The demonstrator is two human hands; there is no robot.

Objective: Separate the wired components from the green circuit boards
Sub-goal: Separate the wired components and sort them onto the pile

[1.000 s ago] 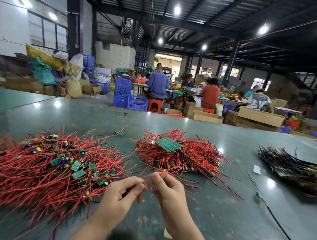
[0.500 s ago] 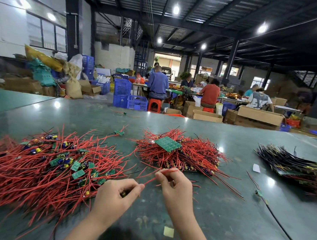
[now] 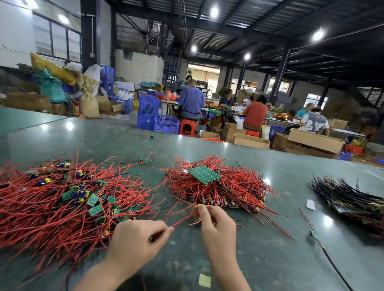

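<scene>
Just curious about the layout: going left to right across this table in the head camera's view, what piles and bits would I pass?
Big loose red-wire pile → left hand → right hand → stray wired board → dark wire bundle.

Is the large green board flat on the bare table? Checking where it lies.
No, the large green board rests atop the middle red-wire pile.
</scene>
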